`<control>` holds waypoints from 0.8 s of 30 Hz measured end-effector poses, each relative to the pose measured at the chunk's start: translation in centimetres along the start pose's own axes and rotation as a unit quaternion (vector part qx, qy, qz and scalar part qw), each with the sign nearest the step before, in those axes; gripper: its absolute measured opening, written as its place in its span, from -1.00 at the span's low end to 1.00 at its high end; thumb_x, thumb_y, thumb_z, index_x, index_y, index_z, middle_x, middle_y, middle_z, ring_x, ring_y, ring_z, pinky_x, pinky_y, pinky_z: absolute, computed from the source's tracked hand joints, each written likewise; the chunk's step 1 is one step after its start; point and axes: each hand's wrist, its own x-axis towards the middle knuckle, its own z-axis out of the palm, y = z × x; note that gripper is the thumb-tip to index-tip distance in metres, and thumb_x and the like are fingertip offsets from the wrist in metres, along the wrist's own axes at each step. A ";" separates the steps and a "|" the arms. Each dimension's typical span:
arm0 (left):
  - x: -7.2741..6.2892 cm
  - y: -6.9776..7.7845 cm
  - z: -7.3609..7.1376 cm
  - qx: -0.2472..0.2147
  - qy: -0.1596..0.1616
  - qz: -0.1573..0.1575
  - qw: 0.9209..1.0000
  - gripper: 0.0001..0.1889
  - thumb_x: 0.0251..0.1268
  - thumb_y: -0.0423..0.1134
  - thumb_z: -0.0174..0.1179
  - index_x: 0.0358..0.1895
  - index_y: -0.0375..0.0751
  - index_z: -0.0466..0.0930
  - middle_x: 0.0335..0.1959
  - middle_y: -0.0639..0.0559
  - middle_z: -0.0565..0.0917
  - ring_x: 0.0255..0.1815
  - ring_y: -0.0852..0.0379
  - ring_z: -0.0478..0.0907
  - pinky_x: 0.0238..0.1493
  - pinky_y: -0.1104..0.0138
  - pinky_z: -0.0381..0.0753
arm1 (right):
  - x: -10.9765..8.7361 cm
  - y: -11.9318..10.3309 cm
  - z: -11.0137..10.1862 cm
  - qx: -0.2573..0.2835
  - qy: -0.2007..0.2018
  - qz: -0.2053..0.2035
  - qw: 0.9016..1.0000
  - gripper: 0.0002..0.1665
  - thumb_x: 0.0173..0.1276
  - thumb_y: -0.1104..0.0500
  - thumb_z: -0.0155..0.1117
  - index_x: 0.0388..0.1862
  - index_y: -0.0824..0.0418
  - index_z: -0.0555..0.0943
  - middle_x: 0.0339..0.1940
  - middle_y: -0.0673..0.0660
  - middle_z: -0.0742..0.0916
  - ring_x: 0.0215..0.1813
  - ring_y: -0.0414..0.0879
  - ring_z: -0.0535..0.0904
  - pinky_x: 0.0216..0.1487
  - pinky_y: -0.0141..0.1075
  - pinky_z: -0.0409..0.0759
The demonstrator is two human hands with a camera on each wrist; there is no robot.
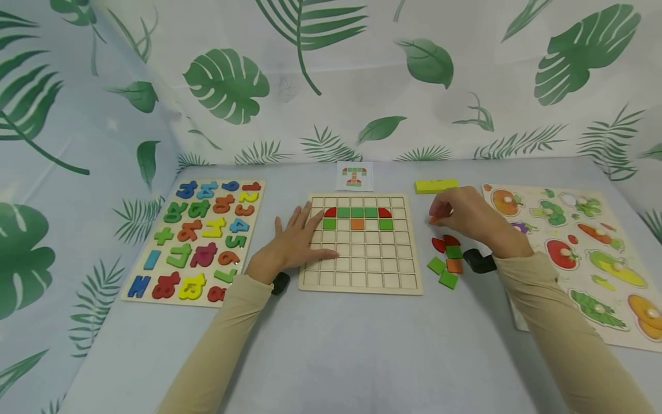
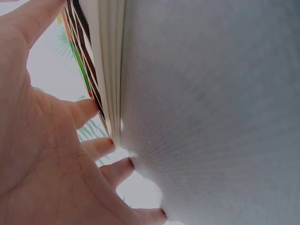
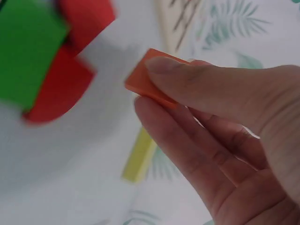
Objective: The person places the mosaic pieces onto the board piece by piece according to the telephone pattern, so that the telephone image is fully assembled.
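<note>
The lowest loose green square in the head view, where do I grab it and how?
I'd pinch the green square by its left and right edges, coming down from above on your side. It lies flat and looks thin, with bare table on the near side, while a second green square and an orange square sit close on its far side.

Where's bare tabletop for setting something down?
Largest free patch: tabletop between the sleeves, nearside of the wooden grid board. Smaller: between pattern card and number puzzle, beyond the left hand. Crowded: between grid board and vegetable puzzle, with loose tiles and the right hand pinching an orange tile.
</note>
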 end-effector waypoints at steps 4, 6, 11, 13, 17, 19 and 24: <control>0.0 0.0 0.1 0.000 0.001 -0.001 1.000 0.09 0.39 0.38 0.19 0.75 -0.06 -0.15 0.74 -0.20 -0.35 0.74 -0.22 -0.40 0.51 -0.43 -0.39 | 0.6 -1.8 0.0 0.006 0.035 -0.039 0.999 -0.91 0.23 0.49 0.51 -0.33 0.40 0.75 -0.38 0.16 0.78 -0.27 0.06 0.71 -0.14 0.00 0.71; 0.0 0.0 0.0 -0.002 0.001 -0.002 1.000 0.09 0.39 0.38 0.20 0.75 -0.06 -0.15 0.74 -0.20 -0.35 0.74 -0.22 -0.41 0.52 -0.42 -0.40 | 1.0 -2.8 0.1 0.024 0.046 -0.061 0.997 -0.91 0.23 0.51 0.50 -0.32 0.40 0.76 -0.36 0.17 0.77 -0.26 0.07 0.73 -0.13 0.02 0.73; -0.2 0.0 0.0 -0.010 -0.002 -0.005 1.000 0.10 0.37 0.39 0.21 0.75 -0.05 -0.16 0.74 -0.17 -0.36 0.74 -0.19 -0.43 0.52 -0.40 -0.43 | 2.2 -5.0 1.0 0.072 0.040 -0.087 0.993 -0.89 0.24 0.51 0.50 -0.27 0.40 0.79 -0.34 0.16 0.75 -0.24 0.06 0.73 -0.09 0.00 0.74; -0.2 0.0 0.0 -0.015 -0.004 -0.006 1.000 0.11 0.36 0.40 0.21 0.75 -0.03 -0.16 0.74 -0.16 -0.37 0.74 -0.18 -0.44 0.52 -0.40 -0.44 | 2.7 -5.8 1.6 0.086 0.029 -0.092 0.992 -0.88 0.24 0.51 0.50 -0.25 0.41 0.79 -0.34 0.16 0.75 -0.24 0.06 0.72 -0.09 -0.02 0.74; -0.2 -0.2 0.1 -0.018 -0.006 -0.008 1.000 0.12 0.35 0.42 0.20 0.75 0.00 -0.18 0.75 -0.13 -0.38 0.74 -0.17 -0.45 0.52 -0.39 -0.45 | 3.7 -7.2 2.8 0.098 0.008 -0.110 0.989 -0.89 0.24 0.48 0.52 -0.25 0.39 0.81 -0.32 0.15 0.75 -0.22 0.05 0.74 -0.11 -0.08 0.73; -0.1 -0.2 0.1 -0.016 -0.004 -0.007 1.000 0.11 0.36 0.42 0.20 0.75 0.00 -0.18 0.75 -0.13 -0.37 0.74 -0.17 -0.45 0.53 -0.39 -0.45 | 4.1 -7.7 3.4 0.097 0.004 -0.117 0.988 -0.89 0.23 0.47 0.53 -0.26 0.38 0.81 -0.32 0.15 0.75 -0.22 0.05 0.73 -0.14 -0.10 0.72; 0.0 -0.3 -0.1 -0.011 -0.003 -0.007 1.000 0.11 0.36 0.43 0.19 0.75 -0.01 -0.17 0.75 -0.13 -0.38 0.74 -0.17 -0.45 0.53 -0.39 -0.44 | 4.8 -8.3 4.1 0.075 0.002 -0.128 0.989 -0.88 0.20 0.49 0.54 -0.29 0.37 0.80 -0.33 0.15 0.76 -0.24 0.04 0.71 -0.16 -0.10 0.72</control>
